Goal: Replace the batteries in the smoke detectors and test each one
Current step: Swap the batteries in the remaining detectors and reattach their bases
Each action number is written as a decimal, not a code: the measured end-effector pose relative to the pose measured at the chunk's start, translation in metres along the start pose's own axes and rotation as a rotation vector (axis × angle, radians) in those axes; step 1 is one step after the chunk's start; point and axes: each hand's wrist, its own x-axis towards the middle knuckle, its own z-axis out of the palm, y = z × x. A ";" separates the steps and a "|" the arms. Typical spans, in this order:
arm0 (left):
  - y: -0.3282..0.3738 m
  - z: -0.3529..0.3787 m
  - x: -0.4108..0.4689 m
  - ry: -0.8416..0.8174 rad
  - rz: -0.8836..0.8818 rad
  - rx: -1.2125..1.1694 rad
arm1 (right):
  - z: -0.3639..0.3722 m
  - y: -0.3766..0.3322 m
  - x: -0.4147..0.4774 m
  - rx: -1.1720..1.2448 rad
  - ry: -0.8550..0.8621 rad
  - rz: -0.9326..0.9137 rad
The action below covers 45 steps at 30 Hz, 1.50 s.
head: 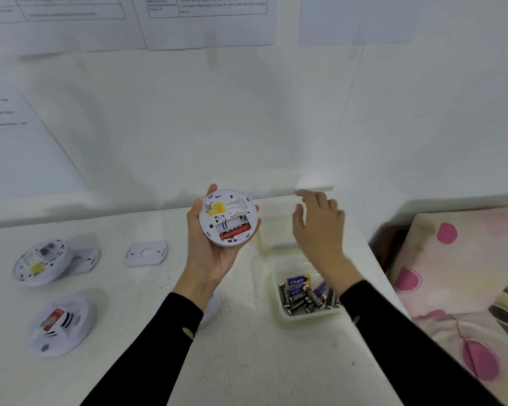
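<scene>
Centre frame, I have the smoke detector (228,217) back-up in my left hand (208,247), fingers curled round its rim, one red battery (234,232) seated and a slot bare. It looks light, rigid plastic; the rim is the safe hold. My right hand (320,227) hovers spread, holding nothing, above the battery tray (277,300) at lower right.

2 detectors (40,262) left on table (241,347), battery tray (279,306) right.
</scene>
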 end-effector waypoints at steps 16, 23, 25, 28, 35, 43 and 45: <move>-0.006 0.004 -0.003 -0.024 -0.029 0.012 | 0.021 0.041 0.048 -0.810 -0.787 -0.308; -0.008 -0.001 -0.001 0.013 -0.022 -0.013 | 0.010 0.036 0.036 0.037 -0.354 -0.031; -0.010 0.001 0.000 0.027 -0.028 -0.019 | -0.012 0.005 0.024 0.609 -0.179 0.167; -0.014 0.004 0.002 0.058 -0.009 -0.011 | -0.040 -0.041 0.001 0.951 -0.078 0.282; -0.014 0.005 0.001 0.123 0.069 0.096 | -0.021 -0.070 -0.041 0.614 0.169 -0.201; -0.017 -0.001 -0.004 0.132 0.111 0.207 | -0.012 -0.086 -0.055 0.368 0.266 -0.319; -0.018 -0.005 -0.003 0.130 0.118 0.216 | -0.010 -0.088 -0.056 0.389 0.245 -0.260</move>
